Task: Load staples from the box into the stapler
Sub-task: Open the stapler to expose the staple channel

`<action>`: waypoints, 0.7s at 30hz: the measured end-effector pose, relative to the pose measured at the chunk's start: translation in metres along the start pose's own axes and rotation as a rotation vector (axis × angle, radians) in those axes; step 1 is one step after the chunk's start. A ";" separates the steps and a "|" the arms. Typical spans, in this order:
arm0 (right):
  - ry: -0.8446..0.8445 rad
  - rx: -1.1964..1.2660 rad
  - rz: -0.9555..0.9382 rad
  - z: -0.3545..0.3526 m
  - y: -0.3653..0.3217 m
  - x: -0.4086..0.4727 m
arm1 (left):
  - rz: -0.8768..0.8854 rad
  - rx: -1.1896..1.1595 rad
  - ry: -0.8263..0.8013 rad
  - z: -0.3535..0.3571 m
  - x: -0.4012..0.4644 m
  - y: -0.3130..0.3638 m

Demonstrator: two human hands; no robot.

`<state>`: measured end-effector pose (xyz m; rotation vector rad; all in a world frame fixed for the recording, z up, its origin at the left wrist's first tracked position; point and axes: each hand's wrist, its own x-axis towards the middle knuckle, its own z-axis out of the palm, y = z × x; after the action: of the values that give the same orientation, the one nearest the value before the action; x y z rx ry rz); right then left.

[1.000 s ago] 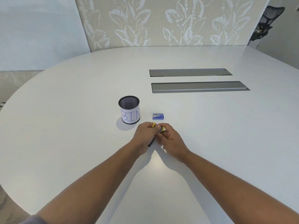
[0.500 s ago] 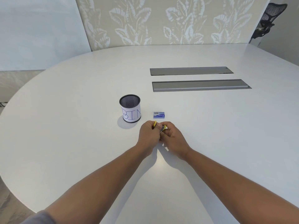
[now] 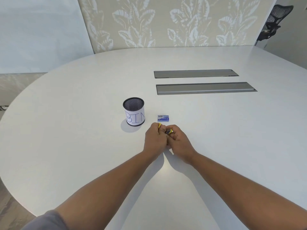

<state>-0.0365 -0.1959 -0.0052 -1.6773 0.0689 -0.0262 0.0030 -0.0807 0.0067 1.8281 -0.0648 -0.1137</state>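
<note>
A small yellow and dark stapler (image 3: 168, 131) is held between both hands just above the white table (image 3: 66, 138). My left hand (image 3: 155, 140) grips its left part, with a yellow end poking out above the knuckles. My right hand (image 3: 178, 141) pinches its right end, where a dark face with a yellow edge shows. Most of the stapler is hidden by my fingers. The small blue staple box (image 3: 163, 118) lies closed on the table just beyond my hands, untouched.
A black mesh cup labelled "BIN" (image 3: 133, 111) stands left of the staple box. Two grey cable hatches (image 3: 206, 88) are set into the table farther back. A black office chair (image 3: 274, 22) stands at the far right.
Both hands have closed in tighter around the stapler, hiding the dark bar that hung down between them a second ago. The box and cup have not moved.
</note>
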 end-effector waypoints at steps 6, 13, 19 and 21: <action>0.066 0.040 -0.017 -0.003 -0.004 -0.001 | 0.048 -0.130 -0.063 -0.009 0.001 -0.002; 0.110 -0.245 -0.097 -0.011 -0.001 -0.009 | -0.004 -0.260 -0.031 -0.024 0.016 -0.008; 0.038 -0.538 -0.111 -0.010 0.003 -0.018 | 0.057 -0.112 0.044 -0.038 0.029 -0.008; 0.018 -0.689 -0.129 -0.005 0.002 -0.017 | 0.021 -0.085 0.019 -0.041 0.033 -0.010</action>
<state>-0.0542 -0.1999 -0.0067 -2.3685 -0.0213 -0.1262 0.0402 -0.0425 0.0056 1.7432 -0.0648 -0.0828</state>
